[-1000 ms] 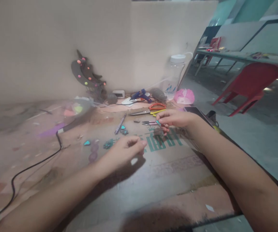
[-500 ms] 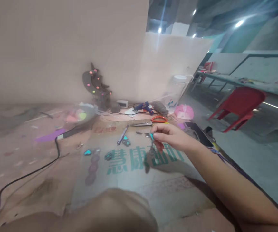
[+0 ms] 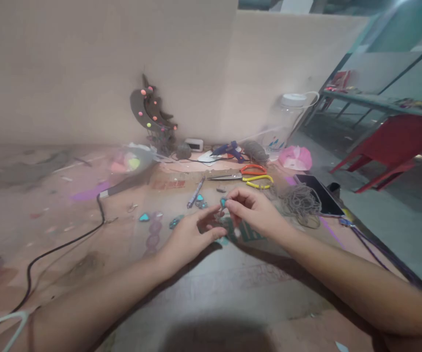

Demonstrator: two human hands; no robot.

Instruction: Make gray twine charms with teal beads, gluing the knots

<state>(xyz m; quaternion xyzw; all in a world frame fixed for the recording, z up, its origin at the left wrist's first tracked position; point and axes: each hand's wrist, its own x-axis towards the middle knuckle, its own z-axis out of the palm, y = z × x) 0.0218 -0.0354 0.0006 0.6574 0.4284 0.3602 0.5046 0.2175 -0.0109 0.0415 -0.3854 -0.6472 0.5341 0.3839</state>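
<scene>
Fingers [image 3: 211, 211] parted, the left hand [image 3: 192, 233] has come up beside the right hand [image 3: 253, 211] pinching a teal-centered trinket [image 3: 223, 202], both obscuring green lettering [image 3: 252, 232] near scissors [image 3: 231, 177] and gray yarn [image 3: 299, 201].

Dim, hazy lighting of low contrast, with pale glare at the upper right. Forearm shadows darken the tabletop [image 3: 247, 293]; the turquoise piece [image 3: 223, 202] at the right hand [image 3: 253, 211] lacks fine detail, and the red chair [image 3: 403, 142] appears stretched.
</scene>
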